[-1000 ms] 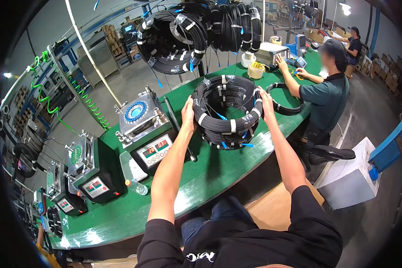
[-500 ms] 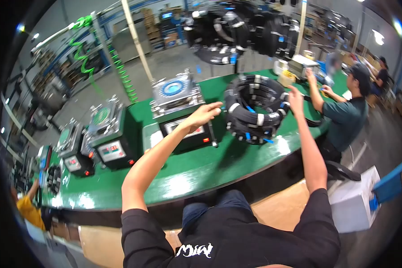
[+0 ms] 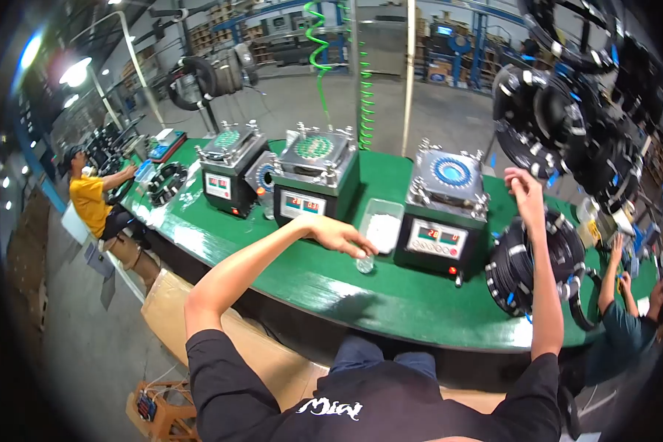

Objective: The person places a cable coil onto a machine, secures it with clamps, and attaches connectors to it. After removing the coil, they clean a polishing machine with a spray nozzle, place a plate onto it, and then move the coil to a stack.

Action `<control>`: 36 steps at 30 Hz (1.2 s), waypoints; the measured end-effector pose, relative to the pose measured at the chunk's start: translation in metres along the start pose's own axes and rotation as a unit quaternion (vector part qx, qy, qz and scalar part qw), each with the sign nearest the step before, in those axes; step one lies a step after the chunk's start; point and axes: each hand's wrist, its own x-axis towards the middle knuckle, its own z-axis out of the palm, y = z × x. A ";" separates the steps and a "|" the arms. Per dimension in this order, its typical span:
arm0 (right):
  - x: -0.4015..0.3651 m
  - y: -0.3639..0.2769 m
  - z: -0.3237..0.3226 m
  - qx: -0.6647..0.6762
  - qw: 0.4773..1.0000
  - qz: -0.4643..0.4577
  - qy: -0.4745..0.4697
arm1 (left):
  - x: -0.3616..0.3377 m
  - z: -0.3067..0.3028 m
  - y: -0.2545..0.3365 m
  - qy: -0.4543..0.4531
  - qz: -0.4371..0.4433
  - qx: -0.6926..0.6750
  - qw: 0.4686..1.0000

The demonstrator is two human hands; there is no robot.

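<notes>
My left hand (image 3: 340,237) is over the green table, its fingers closed round the top of a small clear jar (image 3: 365,264). Beside the jar lies a clear tray (image 3: 381,225) with white contents. My right hand (image 3: 524,193) is raised with loosely bent, parted fingers and nothing visible in them. It hovers right of a box-shaped machine (image 3: 440,239) with a red digital display and a blue toothed ring (image 3: 452,171) on top. Below that hand, partly hidden by my forearm, stands a stack of black coils (image 3: 510,261) with white and blue tags.
Two similar machines, one nearer (image 3: 315,173) and one farther (image 3: 230,166), stand to the left with green rings on top. More black coils (image 3: 560,110) hang at the upper right. A person in yellow (image 3: 92,199) sits far left; another in dark green (image 3: 626,335) works at right.
The view has swung left, so the machines and coils sit farther right. My left hand has gone from beside the coil stack to the clear jar. My right hand has lifted off the coils.
</notes>
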 end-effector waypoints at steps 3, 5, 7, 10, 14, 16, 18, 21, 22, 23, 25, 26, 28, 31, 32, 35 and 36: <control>0.024 -0.021 0.057 0.068 0.994 -0.002 -0.087 | -0.036 -0.010 -0.017 -0.020 -0.085 -0.031 0.996; 0.033 -0.046 0.092 0.120 0.985 0.017 -0.122 | -0.052 -0.023 -0.036 -0.013 -0.090 -0.024 0.996; 0.038 -0.055 0.126 0.184 0.970 0.031 -0.155 | -0.070 -0.037 -0.044 -0.012 -0.093 -0.008 0.996; 0.044 -0.075 0.173 0.232 0.954 0.016 -0.189 | -0.103 -0.055 -0.057 0.037 -0.112 -0.024 0.993; 0.045 -0.095 0.237 0.290 0.932 0.026 -0.215 | -0.162 -0.079 -0.057 0.069 -0.192 -0.040 0.978; 0.043 -0.106 0.273 0.317 0.916 0.037 -0.241 | -0.198 -0.088 -0.078 0.101 -0.211 -0.023 0.972; 0.043 -0.121 0.313 0.337 0.905 0.035 -0.258 | -0.238 -0.097 -0.102 0.135 -0.225 -0.079 0.962; 0.041 -0.147 0.379 0.359 0.890 0.056 -0.275 | -0.302 -0.113 -0.119 0.168 -0.224 -0.116 0.953; 0.042 -0.158 0.403 0.370 0.885 0.060 -0.276 | -0.326 -0.121 -0.135 0.180 -0.227 -0.126 0.949; 0.041 -0.167 0.429 0.370 0.884 0.066 -0.278 | -0.350 -0.129 -0.158 0.185 -0.206 -0.128 0.952; 0.045 -0.183 0.487 0.367 0.882 0.061 -0.290 | -0.401 -0.142 -0.184 0.217 -0.212 -0.107 0.947; 0.045 -0.195 0.516 0.366 0.880 0.069 -0.297 | -0.426 -0.147 -0.200 0.224 -0.212 -0.112 0.945; 0.049 -0.209 0.584 0.386 0.865 0.052 -0.315 | -0.478 -0.153 -0.242 0.250 -0.218 -0.126 0.935; 0.052 -0.238 0.674 0.368 0.863 0.079 -0.338 | -0.553 -0.159 -0.319 0.277 -0.229 -0.143 0.922; 0.052 -0.242 0.708 0.372 0.862 0.056 -0.339 | -0.578 -0.159 -0.345 0.278 -0.238 -0.146 0.919; 0.053 -0.263 0.797 0.376 0.856 0.065 -0.349 | -0.648 -0.157 -0.424 0.284 -0.261 -0.161 0.908; 0.053 -0.274 0.822 0.364 0.860 0.079 -0.348 | -0.670 -0.152 -0.455 0.292 -0.266 -0.159 0.905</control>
